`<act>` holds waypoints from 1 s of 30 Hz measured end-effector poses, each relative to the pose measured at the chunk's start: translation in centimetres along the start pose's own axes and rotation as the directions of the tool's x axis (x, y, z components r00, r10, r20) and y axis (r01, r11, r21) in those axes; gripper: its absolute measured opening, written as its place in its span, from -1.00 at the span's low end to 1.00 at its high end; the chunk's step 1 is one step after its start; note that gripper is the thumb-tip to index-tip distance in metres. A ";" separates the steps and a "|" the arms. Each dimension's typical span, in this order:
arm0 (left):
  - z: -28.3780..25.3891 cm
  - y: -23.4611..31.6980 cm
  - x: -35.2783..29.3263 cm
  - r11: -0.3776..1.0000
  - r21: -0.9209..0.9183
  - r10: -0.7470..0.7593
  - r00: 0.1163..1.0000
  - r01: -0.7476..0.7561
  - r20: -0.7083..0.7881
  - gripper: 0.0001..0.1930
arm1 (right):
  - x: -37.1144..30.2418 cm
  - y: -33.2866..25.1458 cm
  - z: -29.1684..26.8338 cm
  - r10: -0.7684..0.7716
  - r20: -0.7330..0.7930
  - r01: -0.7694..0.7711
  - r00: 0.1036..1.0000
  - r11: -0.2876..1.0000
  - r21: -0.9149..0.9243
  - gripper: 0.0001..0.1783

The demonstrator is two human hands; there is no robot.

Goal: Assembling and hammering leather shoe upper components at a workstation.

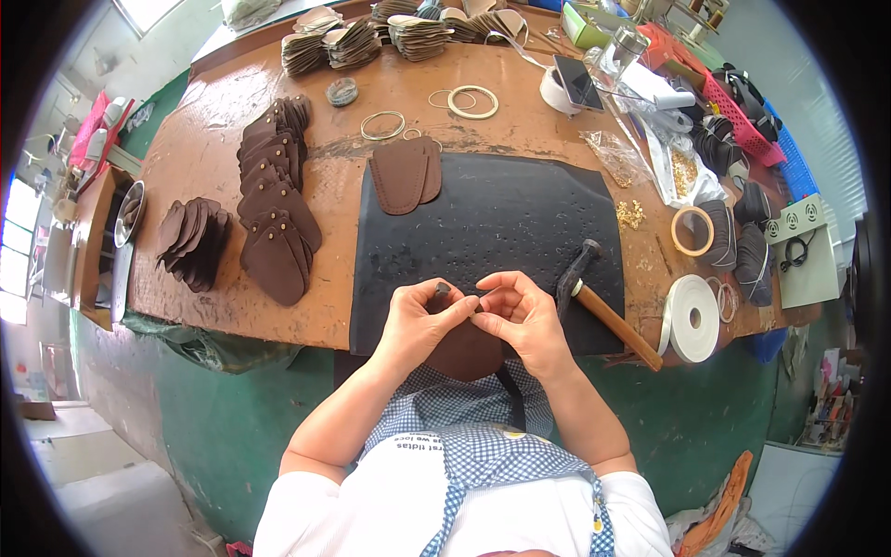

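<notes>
A dark brown leather piece (467, 357) hangs below my hands, over the near edge of a black mat. My left hand (418, 322) is closed on its upper part, with a curled dark end showing by the fingers. My right hand (524, 325) pinches with thumb and forefinger right at the left fingertips; whatever small thing is between them is too hidden to name. Just right of that hand, a hammer (603, 311) with a wooden handle rests on the black mat (483, 227). Two stitched brown leather pieces (401, 181) lie at the mat's far left corner.
Left stand fanned stacks of brown leather pieces with gold studs (277, 200) and a smaller leather stack (195, 241). Gold-coloured small parts (630, 215), a tape ring (692, 230) and a white tape roll (694, 318) lie right. Several leather bundles (353, 42) line the far edge.
</notes>
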State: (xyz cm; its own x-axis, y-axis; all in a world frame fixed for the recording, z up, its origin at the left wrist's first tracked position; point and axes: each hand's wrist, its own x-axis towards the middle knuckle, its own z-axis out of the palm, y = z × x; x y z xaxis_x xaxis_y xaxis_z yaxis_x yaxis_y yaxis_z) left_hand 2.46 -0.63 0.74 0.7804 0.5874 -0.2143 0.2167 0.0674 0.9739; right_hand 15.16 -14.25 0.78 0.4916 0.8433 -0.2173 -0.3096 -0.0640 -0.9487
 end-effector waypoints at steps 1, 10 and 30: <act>0.0 0.1 0.0 1.000 0.000 0.001 1.000 -0.001 0.001 -0.82 | 0.0 0.1 -0.1 0.002 -0.001 -0.002 1.000 1.000 0.027 -0.58; -1.1 0.2 -0.6 0.997 -0.075 -0.025 0.997 0.030 0.067 -0.84 | 0.1 0.9 0.0 -0.015 -0.031 0.019 0.999 0.991 0.132 -0.57; -1.0 0.2 -0.5 0.997 0.025 -0.069 0.994 0.067 0.086 -0.87 | 0.2 0.3 -0.5 -0.013 0.026 0.013 1.000 1.000 -0.001 -0.54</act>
State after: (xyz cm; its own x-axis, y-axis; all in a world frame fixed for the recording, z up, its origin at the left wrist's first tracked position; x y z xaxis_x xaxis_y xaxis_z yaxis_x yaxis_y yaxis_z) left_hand 1.52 -0.10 1.16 0.8113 0.5095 -0.2867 0.2833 0.0864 0.9551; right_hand 15.54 -14.40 0.32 0.4745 0.8576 -0.1985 -0.3025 -0.0529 -0.9517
